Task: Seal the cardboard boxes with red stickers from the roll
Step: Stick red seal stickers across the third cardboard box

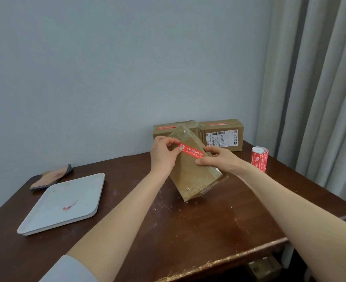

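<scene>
A brown cardboard box [196, 178] stands tilted on the dark wooden table [198, 224], propped between my hands. A red sticker [190, 150] lies across its upper face. My left hand [163, 152] pinches the sticker's left end against the box. My right hand [219, 159] grips the box's right side, thumb near the sticker's right end. Two more cardboard boxes [222, 135] stand at the back by the wall, each with a red sticker on top. The red sticker roll [259, 158] stands upright at the right.
A white square tray [66, 202] with a small red scrap on it sits at the left. Behind it lies a folded cloth [52, 177]. Grey curtains [318, 88] hang at the right. The table's front edge is chipped.
</scene>
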Tool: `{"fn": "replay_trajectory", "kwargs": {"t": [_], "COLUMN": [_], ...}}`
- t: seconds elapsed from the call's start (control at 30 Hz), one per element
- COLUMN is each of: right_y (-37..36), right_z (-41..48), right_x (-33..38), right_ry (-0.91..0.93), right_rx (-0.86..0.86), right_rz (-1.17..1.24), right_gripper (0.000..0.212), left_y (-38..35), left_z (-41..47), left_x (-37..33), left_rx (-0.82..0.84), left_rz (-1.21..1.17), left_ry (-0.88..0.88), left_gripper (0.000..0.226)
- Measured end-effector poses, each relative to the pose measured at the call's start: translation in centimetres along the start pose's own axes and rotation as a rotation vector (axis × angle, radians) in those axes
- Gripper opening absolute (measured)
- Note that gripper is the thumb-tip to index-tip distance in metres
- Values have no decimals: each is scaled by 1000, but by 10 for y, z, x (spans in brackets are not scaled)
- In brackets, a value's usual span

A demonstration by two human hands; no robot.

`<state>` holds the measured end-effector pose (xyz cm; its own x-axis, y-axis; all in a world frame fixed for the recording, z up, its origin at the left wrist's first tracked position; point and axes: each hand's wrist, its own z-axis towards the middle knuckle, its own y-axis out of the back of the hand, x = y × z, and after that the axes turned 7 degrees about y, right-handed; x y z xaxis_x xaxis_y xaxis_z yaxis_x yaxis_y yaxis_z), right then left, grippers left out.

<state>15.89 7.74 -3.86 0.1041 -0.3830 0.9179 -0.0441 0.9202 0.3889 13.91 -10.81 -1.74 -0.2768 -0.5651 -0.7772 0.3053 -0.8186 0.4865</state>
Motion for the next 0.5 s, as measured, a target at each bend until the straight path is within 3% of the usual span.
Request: {"fn": "replay_trajectory", "kwargs": {"t": [0.17,0.5], "right_y": [1,3], "right_z": [1,1], "right_x": [-1,-3], "right_ry": [6,-16], "right_rx": [-5,6], "right_rz": [0,36], "right_gripper": [101,82], "left_y": [1,2], "left_z": [3,7], "left_x": [-2,-4], "left_rx": [36,89], "left_rz": [0,-4], "left_ry": [21,44], "left_gripper": [17,13]}}
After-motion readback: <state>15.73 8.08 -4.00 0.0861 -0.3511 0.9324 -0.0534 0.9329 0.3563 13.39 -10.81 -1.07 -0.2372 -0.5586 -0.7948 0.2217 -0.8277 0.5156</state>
